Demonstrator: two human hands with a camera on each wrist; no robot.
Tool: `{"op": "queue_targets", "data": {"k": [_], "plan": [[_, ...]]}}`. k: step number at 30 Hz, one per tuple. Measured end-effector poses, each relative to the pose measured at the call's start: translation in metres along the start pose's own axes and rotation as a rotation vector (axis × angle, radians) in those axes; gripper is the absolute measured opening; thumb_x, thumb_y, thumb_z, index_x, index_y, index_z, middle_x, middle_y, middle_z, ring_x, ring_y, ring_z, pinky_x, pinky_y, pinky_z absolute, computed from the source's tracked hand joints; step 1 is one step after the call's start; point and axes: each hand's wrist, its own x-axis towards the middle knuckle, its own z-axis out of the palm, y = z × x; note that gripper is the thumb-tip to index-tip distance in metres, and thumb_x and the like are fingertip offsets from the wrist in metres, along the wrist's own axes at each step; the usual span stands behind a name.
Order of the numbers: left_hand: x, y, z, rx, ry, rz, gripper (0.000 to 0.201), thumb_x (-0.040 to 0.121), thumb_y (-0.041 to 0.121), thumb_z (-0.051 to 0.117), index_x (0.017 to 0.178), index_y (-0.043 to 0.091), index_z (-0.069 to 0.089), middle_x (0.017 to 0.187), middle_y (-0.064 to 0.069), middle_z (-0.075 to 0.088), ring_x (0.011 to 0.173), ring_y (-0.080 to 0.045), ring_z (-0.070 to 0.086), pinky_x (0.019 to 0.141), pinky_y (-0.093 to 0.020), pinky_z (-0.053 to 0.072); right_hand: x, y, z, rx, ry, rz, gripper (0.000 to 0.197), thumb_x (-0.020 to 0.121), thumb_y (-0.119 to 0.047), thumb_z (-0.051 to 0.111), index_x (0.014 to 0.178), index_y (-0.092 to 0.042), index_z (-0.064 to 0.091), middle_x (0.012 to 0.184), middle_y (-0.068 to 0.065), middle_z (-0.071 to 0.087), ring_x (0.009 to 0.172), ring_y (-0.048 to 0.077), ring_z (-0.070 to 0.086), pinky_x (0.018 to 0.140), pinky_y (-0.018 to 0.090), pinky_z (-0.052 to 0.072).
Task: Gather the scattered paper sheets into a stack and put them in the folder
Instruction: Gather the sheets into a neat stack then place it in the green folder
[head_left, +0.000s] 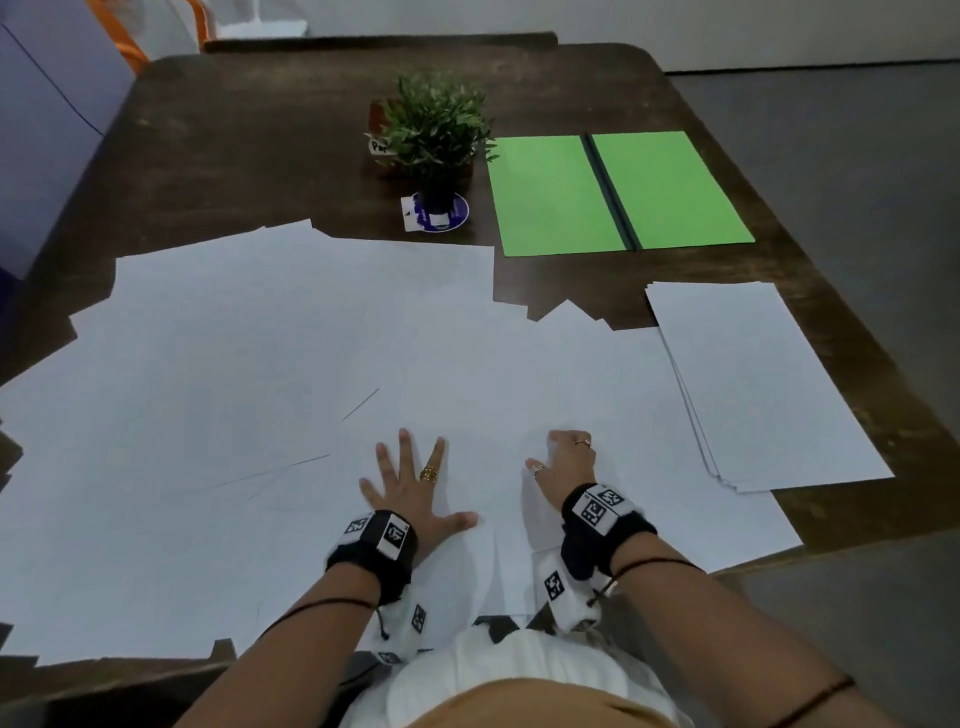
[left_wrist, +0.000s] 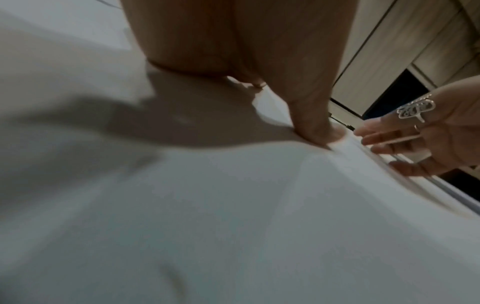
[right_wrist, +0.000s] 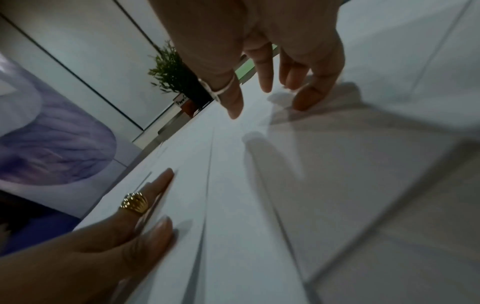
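Note:
Many white paper sheets (head_left: 260, 389) lie scattered and overlapping across the near half of the dark wooden table (head_left: 260, 156). A loosely squared stack of sheets (head_left: 763, 384) sits at the right edge. The green folder (head_left: 618, 192) lies open and flat at the back right, nothing in it. My left hand (head_left: 415, 483) presses flat on the sheets with its fingers spread. Just to its right, my right hand (head_left: 563, 462) is arched, its fingertips (right_wrist: 303, 105) touching the paper and gripping nothing. The left wrist view shows my thumb (left_wrist: 311, 123) pressing a sheet.
A small potted plant (head_left: 436, 130) stands on a round blue card (head_left: 441, 213) behind the sheets, left of the folder. A purple-blue panel (head_left: 41, 130) rises at the far left. Sheets overhang the table's near and left edges.

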Motion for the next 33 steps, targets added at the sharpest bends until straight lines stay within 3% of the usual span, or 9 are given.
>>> {"op": "queue_targets", "data": {"k": [4, 9, 12, 16, 19, 22, 25, 29, 33], "plan": [[0.004, -0.01, 0.0, -0.046, -0.001, 0.046, 0.071, 0.096, 0.049, 0.034, 0.144, 0.042, -0.019, 0.136, 0.005, -0.05, 0.134, -0.032, -0.037, 0.106, -0.065, -0.006, 0.003, -0.01, 0.001, 0.133, 0.002, 0.097, 0.054, 0.088, -0.019, 0.062, 0.131, 0.0, 0.037, 0.137, 0.018, 0.032, 0.122, 0.029, 0.042, 0.097, 0.027, 0.034], [0.01, -0.015, -0.001, -0.121, -0.025, 0.062, 0.068, 0.1, 0.027, 0.037, 0.146, 0.039, -0.011, 0.146, 0.002, -0.041, 0.134, -0.03, -0.037, 0.105, -0.065, -0.009, 0.005, -0.016, 0.001, 0.195, -0.049, 0.169, 0.058, 0.088, -0.029, 0.063, 0.134, -0.004, 0.039, 0.134, 0.011, 0.05, 0.123, 0.026, 0.048, 0.095, 0.025, 0.038], [0.007, -0.015, -0.008, -0.147, -0.019, 0.06, 0.07, 0.099, 0.017, 0.039, 0.147, 0.038, -0.008, 0.15, 0.002, -0.035, 0.137, -0.028, -0.033, 0.108, -0.063, -0.007, 0.006, -0.02, 0.006, 0.171, -0.083, 0.177, 0.065, 0.083, -0.034, 0.068, 0.135, -0.004, 0.042, 0.135, 0.01, 0.049, 0.125, 0.025, 0.047, 0.101, 0.029, 0.037], [0.004, -0.027, -0.021, -0.214, 0.005, 0.154, 0.074, 0.097, 0.016, 0.045, 0.149, 0.03, -0.006, 0.157, 0.005, -0.013, 0.144, -0.018, -0.015, 0.115, -0.046, -0.002, 0.005, -0.024, 0.015, 0.276, -0.068, 0.221, 0.074, 0.074, -0.028, 0.078, 0.134, -0.003, 0.042, 0.135, 0.013, 0.049, 0.123, 0.028, 0.048, 0.104, 0.036, 0.039], [0.002, -0.041, -0.022, -0.152, -0.02, 0.261, 0.076, 0.096, 0.021, 0.047, 0.149, 0.021, -0.007, 0.158, 0.004, -0.009, 0.145, -0.015, -0.01, 0.115, -0.042, 0.0, 0.002, -0.032, 0.021, 0.24, -0.073, 0.211, 0.077, 0.073, -0.025, 0.079, 0.134, -0.002, 0.038, 0.134, 0.012, 0.048, 0.124, 0.028, 0.046, 0.1, 0.03, 0.038], [0.005, -0.049, -0.022, -0.155, -0.051, 0.331, 0.075, 0.096, 0.031, 0.048, 0.149, 0.018, -0.004, 0.158, 0.003, -0.009, 0.145, -0.016, -0.011, 0.115, -0.042, -0.001, -0.002, -0.04, 0.024, 0.151, -0.084, 0.178, 0.066, 0.078, -0.015, 0.074, 0.132, 0.0, 0.039, 0.132, 0.014, 0.049, 0.122, 0.028, 0.047, 0.095, 0.028, 0.039], [0.009, -0.052, -0.024, -0.188, -0.043, 0.358, 0.07, 0.096, 0.04, 0.045, 0.15, 0.019, 0.005, 0.158, 0.001, -0.002, 0.146, -0.016, -0.005, 0.116, -0.036, 0.004, -0.004, -0.046, 0.021, 0.069, -0.069, 0.084, 0.045, 0.076, -0.009, 0.073, 0.115, 0.0, 0.052, 0.117, 0.014, 0.06, 0.107, 0.028, 0.056, 0.083, 0.026, 0.044], [0.01, -0.049, -0.023, -0.377, 0.083, 0.34, 0.062, 0.095, 0.029, 0.052, 0.148, 0.02, 0.022, 0.157, -0.002, 0.009, 0.145, -0.016, 0.006, 0.116, -0.03, 0.009, -0.004, -0.049, 0.001, 0.078, 0.044, -0.079, 0.038, 0.074, -0.006, 0.072, 0.11, -0.004, 0.059, 0.106, 0.012, 0.066, 0.098, 0.027, 0.061, 0.076, 0.022, 0.043], [0.016, -0.05, -0.032, -0.487, 0.282, 0.252, 0.067, 0.09, 0.032, 0.059, 0.146, 0.019, 0.025, 0.157, -0.009, 0.011, 0.145, -0.021, 0.01, 0.116, -0.031, 0.012, -0.008, -0.056, -0.042, 0.351, 0.107, -0.218, 0.036, 0.075, 0.0, 0.073, 0.108, -0.006, 0.06, 0.096, 0.005, 0.063, 0.091, 0.023, 0.061, 0.076, 0.027, 0.045]]}}
